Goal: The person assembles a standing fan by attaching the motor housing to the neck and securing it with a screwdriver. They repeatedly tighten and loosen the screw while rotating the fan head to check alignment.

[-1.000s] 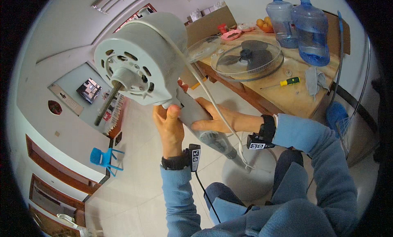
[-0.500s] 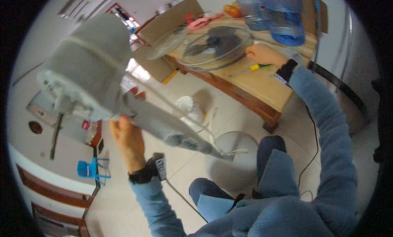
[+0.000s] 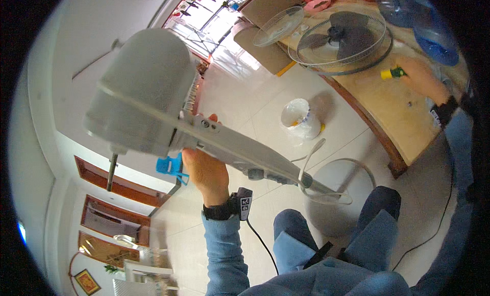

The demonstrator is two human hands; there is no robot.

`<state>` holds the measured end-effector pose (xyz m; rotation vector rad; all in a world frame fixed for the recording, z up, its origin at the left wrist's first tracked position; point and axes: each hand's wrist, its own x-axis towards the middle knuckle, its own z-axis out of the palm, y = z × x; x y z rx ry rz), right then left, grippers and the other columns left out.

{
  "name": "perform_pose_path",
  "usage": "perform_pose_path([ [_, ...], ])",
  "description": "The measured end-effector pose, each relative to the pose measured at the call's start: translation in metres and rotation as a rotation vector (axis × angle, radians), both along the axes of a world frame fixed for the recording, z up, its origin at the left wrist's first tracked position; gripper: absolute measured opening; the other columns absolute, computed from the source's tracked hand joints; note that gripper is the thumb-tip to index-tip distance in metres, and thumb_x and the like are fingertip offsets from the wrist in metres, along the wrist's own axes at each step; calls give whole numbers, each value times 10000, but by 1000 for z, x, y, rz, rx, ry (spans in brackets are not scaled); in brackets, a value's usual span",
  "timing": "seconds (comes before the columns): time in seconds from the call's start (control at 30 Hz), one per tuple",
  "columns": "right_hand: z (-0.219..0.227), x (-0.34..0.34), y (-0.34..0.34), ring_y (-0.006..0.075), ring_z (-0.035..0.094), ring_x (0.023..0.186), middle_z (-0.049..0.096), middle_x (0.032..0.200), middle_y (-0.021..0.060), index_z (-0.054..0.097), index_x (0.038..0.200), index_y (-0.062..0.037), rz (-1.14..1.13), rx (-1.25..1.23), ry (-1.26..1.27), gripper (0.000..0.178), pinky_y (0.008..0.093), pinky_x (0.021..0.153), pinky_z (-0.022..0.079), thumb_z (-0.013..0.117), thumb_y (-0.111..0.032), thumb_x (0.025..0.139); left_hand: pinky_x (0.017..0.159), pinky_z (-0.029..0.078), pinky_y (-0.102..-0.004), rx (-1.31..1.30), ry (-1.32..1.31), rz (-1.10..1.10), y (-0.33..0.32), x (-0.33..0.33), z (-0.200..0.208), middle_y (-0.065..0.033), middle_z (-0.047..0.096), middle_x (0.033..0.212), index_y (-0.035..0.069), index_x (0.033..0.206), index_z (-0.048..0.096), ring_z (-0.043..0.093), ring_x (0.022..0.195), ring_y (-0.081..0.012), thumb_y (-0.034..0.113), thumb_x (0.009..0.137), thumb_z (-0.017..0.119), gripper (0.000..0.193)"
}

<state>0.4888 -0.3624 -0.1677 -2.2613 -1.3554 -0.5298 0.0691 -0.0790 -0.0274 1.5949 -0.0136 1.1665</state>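
My left hand [image 3: 206, 176] is wrapped round the upper pole [image 3: 245, 150] of a grey stand fan, just below its motor housing [image 3: 143, 86]. A bare metal shaft [image 3: 112, 171] sticks out of the housing. The pole runs down to a round base [image 3: 326, 219] on the floor by my feet, with a pale cord looped about its lower part. Over the wooden table, my right hand [image 3: 426, 81] is closed on a screwdriver [image 3: 392, 73] with a yellow and dark handle. Its blade cannot be made out. Dark fan blades [image 3: 352, 38] lie in a round wire grille beside that hand.
On the wooden table [image 3: 393, 109] are a clear round cover [image 3: 279, 25], a pink item [image 3: 317, 4] and blue water jugs [image 3: 434, 40]. A white bucket [image 3: 298, 117] stands on the floor. Farther off is a blue chair [image 3: 171, 166]. Cables hang from both sides.
My right hand has gone from beside the grille to the screwdriver, which lay on the table, and grips it. My left hand keeps hold of the fan. The view has turned left.
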Motion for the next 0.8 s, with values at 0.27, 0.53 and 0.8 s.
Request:
perform_pose_path([
  [0.27,112,-95,11,321,604,878,623,987,153,521,1179,-19,453,329,-53,425,383,768,467,629,-98,776,1051,376,-453,84,51,39,-7,-8,11,-139,485,1307,125,1381,352,449,1248,-273,527,906,455,631],
  [0.53,150,-137,67,213,491,594,506,711,71,592,1163,-51,927,451,-107,424,332,572,372,679,-209,779,1042,381,-469,25,2,-129,-5,-9,6,-179,454,1334,87,1388,338,448,1244,-311,466,900,506,641],
  [0.8,157,-147,76,196,442,548,449,662,58,602,1148,-40,923,405,-116,410,323,525,333,658,-244,797,1017,396,-486,59,88,64,-12,-10,2,-174,442,1344,108,1409,304,435,1245,-334,502,873,530,703],
])
